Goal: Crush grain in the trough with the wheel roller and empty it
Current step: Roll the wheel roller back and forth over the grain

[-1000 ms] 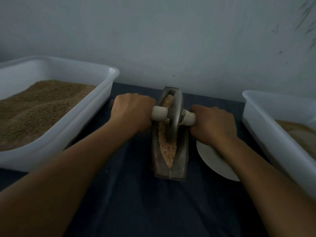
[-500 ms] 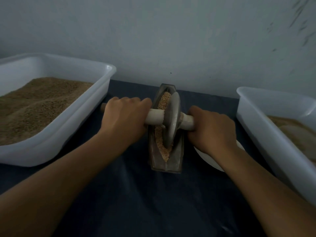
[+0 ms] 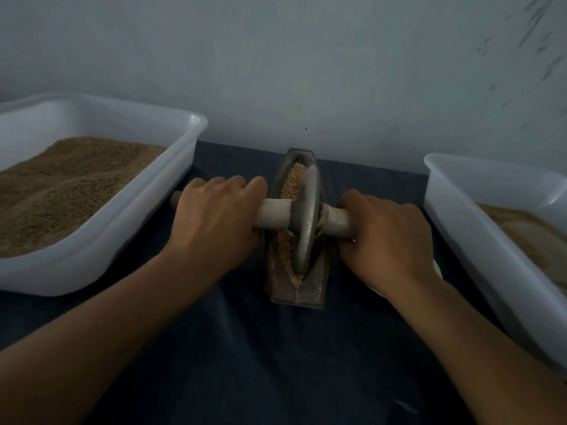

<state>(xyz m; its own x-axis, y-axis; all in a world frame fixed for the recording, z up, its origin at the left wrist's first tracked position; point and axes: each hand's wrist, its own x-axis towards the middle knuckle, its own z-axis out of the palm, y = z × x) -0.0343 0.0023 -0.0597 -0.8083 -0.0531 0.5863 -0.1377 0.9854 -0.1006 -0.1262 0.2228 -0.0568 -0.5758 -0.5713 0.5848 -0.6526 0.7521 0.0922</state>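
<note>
A narrow boat-shaped metal trough lies lengthwise on the dark blue cloth in the middle of the table, with tan grain along its groove. A grey metal wheel roller stands upright in the groove, over the near half of the trough. Its pale wooden axle sticks out on both sides. My left hand grips the left end of the axle. My right hand grips the right end.
A white plastic tub of brown grain stands at the left. A second white tub with paler meal stands at the right. A white plate peeks out under my right hand. A grey wall rises just behind the trough.
The wheel has rolled from the far part of the trough toward me along the groove, both hands coming with it. The camera has tilted slightly.
</note>
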